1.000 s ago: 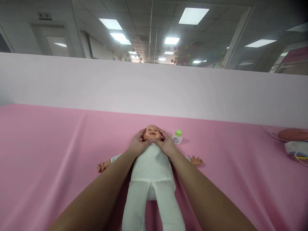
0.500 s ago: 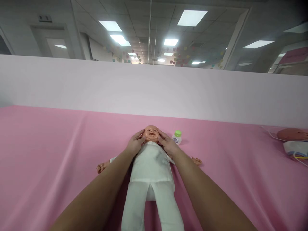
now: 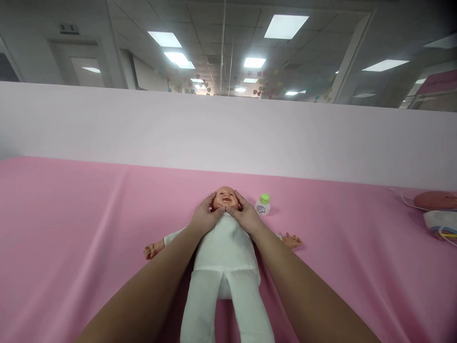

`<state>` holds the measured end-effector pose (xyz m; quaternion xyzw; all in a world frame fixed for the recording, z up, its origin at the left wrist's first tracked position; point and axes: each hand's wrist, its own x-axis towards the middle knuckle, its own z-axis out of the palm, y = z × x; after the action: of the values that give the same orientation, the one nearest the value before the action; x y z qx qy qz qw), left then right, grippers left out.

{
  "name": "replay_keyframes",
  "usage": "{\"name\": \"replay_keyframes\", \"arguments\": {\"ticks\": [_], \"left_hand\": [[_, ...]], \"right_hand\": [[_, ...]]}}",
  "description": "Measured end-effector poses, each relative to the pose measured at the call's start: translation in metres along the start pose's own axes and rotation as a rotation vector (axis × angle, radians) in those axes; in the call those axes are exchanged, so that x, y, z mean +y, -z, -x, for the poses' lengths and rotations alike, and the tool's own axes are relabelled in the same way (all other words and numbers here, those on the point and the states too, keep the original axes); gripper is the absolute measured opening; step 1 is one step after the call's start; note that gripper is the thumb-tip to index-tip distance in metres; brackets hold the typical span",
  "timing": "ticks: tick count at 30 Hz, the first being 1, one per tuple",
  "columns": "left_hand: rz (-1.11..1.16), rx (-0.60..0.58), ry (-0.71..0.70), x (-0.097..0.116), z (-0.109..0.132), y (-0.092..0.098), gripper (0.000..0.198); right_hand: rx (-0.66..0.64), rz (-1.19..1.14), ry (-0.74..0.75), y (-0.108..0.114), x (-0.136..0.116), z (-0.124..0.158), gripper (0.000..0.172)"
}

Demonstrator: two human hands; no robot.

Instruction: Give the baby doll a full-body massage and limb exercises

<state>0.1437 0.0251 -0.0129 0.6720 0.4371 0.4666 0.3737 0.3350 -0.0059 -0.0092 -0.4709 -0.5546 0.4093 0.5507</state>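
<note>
A baby doll (image 3: pixel 224 247) with a white cloth body lies on its back, its head toward the far side and its arms spread out. My left hand (image 3: pixel 207 214) cups the left side of the doll's head, fingers along the cheek and ear. On the other side, my right hand (image 3: pixel 247 214) holds the head in the same way. Both thumbs lie at the doll's chin, their tips close together. Just right of my right hand stands a small clear bottle (image 3: pixel 263 207) with a green cap.
A pink sheet (image 3: pixel 71 228) with folds covers the surface. Behind it runs a low white wall (image 3: pixel 228 136) with glass above. At the far right edge lie a brownish-pink object (image 3: pixel 433 200) and a white cloth-like item (image 3: pixel 439 221) with coloured stripes.
Both thumbs have slid from the doll's cheeks down and inward to its chin. The doll and the bottle keep their places.
</note>
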Motion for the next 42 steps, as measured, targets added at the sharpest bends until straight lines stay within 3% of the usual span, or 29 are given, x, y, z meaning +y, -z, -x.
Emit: {"name": "replay_keyframes", "arguments": {"ticks": [6, 10, 14, 18, 22, 27, 42], "left_hand": [[0.176, -0.018, 0.033, -0.010, -0.007, 0.001, 0.084], [0.263, -0.041, 0.031, -0.014, -0.009, 0.001, 0.090], [0.277, -0.023, 0.058, -0.015, -0.010, 0.002, 0.080], [0.197, 0.000, 0.050, -0.011, -0.008, 0.003, 0.071], [-0.021, -0.014, -0.014, -0.005, -0.003, 0.003, 0.082], [-0.108, -0.003, -0.042, -0.002, 0.001, 0.003, 0.080], [-0.050, 0.000, -0.055, -0.008, -0.002, 0.008, 0.063]], "right_hand": [[-0.121, -0.159, -0.029, 0.009, 0.004, -0.002, 0.098], [-0.138, -0.272, -0.053, 0.010, 0.010, -0.004, 0.089], [-0.140, -0.342, -0.081, 0.008, 0.010, -0.005, 0.081], [-0.083, -0.189, -0.021, 0.007, 0.006, -0.003, 0.080], [-0.022, -0.033, 0.016, 0.002, 0.008, -0.004, 0.097], [0.041, 0.040, 0.051, -0.002, 0.013, -0.007, 0.098], [-0.096, 0.012, 0.052, 0.010, 0.015, -0.006, 0.085]]}}
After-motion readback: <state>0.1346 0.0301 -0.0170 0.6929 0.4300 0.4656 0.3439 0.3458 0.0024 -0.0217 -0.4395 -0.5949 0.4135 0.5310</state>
